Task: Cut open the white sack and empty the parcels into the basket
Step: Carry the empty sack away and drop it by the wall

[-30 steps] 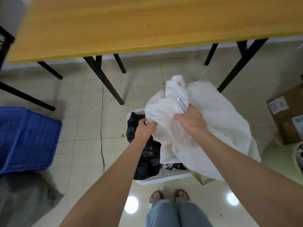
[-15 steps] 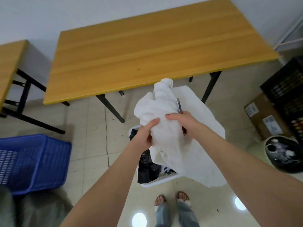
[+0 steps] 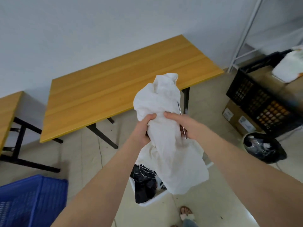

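The white sack hangs crumpled and limp in the air, its loose end dangling over the white basket on the floor. Dark parcels lie in that basket. My left hand grips the sack's left side. On its right side my right hand clutches the sack together with a thin metal cutting tool, whose blade sticks up along the cloth.
A yellow-topped table stands behind the sack, a second one at far left. A blue crate sits lower left. At right are a black crate, cardboard boxes and a lined bin. My feet are below.
Both hands have lifted the sack higher and bunched it tighter. The view has tilted up, bringing the table top, wall and right-hand clutter into sight.
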A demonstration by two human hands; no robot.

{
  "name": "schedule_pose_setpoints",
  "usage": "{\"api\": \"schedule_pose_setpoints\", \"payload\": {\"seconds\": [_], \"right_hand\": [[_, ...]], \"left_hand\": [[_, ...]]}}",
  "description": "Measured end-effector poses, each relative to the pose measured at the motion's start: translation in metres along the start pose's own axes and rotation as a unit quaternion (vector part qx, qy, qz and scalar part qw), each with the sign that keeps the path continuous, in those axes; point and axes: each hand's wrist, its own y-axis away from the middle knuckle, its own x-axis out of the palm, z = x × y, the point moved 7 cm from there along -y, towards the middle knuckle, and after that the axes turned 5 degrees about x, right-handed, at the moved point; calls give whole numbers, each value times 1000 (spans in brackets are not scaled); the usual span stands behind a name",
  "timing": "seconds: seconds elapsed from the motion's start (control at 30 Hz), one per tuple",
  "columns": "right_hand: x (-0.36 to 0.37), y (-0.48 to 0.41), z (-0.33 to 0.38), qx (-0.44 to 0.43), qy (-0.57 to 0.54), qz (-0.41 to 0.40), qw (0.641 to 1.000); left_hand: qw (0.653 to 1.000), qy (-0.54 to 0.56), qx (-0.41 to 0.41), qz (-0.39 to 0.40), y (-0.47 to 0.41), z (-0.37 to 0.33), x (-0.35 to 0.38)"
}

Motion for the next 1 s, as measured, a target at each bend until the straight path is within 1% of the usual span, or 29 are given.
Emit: {"api": "schedule_pose_setpoints", "payload": {"seconds": [0.03, 0.1, 0.2, 0.23, 0.3, 0.37, 0.4, 0.43, 0.47, 0.5, 0.53, 0.57, 0.6, 0.63, 0.7, 0.73, 0.77, 0.8, 0.9, 0.93, 1.0], "right_hand": [[-2, 11, -1, -3, -34, 19, 999], [-12, 26, -7, -9, -74, 23, 997], [-28, 46, -13, -40, -109, -4, 993], [-35, 53, -17, -48, -106, -27, 993], [-44, 71, -23, -62, -64, -79, 993], [-58, 87, -23, -78, 11, -161, 984], [-70, 95, -23, -94, 63, -222, 969], [-84, 106, -21, -115, 122, -306, 937], [-97, 120, -18, -139, 186, -398, 888], [-103, 134, -15, -161, 249, -461, 836], [-101, 145, -14, -180, 310, -483, 799], [-96, 151, -15, -196, 360, -474, 779], [-89, 154, -17, -197, 388, -444, 783], [-82, 152, -23, -178, 397, -397, 808], [-71, 147, -39, -133, 334, -299, 884], [-68, 147, -43, -126, 291, -280, 906], [-70, 147, -46, -129, 262, -278, 915], [-74, 150, -47, -130, 246, -285, 917], [-93, 163, -52, -129, 229, -313, 913], [-102, 168, -55, -133, 221, -326, 910], [-123, 181, -65, -145, 195, -351, 904]], "left_hand": [[1000, -8, -10, 16, 3, 1, 9], [998, -28, -36, 36, 9, 7, 25], [995, -68, -38, 64, 16, 18, 41], [994, -82, -26, 70, 17, 21, 43], [993, -100, -4, 66, 17, 27, 43], [994, -107, 21, 18, 16, 27, 35], [993, -113, 33, -12, 16, 25, 30], [992, -118, 40, -33, 16, 24, 27], [991, -118, 46, -47, 17, 22, 27], [991, -114, 52, -54, 19, 22, 29], [991, -110, 59, -58, 23, 23, 33], [991, -107, 63, -55, 27, 25, 39], [991, -107, 61, -45, 31, 27, 46], [993, -105, 55, -25, 35, 32, 54], [994, -94, 27, 39, 46, 43, 74], [993, -97, 5, 62, 52, 49, 83], [992, -102, -17, 76, 57, 56, 89], [990, -111, -34, 80, 62, 63, 94], [984, -114, -75, 117, 72, 82, 111], [979, -123, -82, 137, 76, 88, 118], [967, -176, -74, 170, 83, 96, 135]]}}
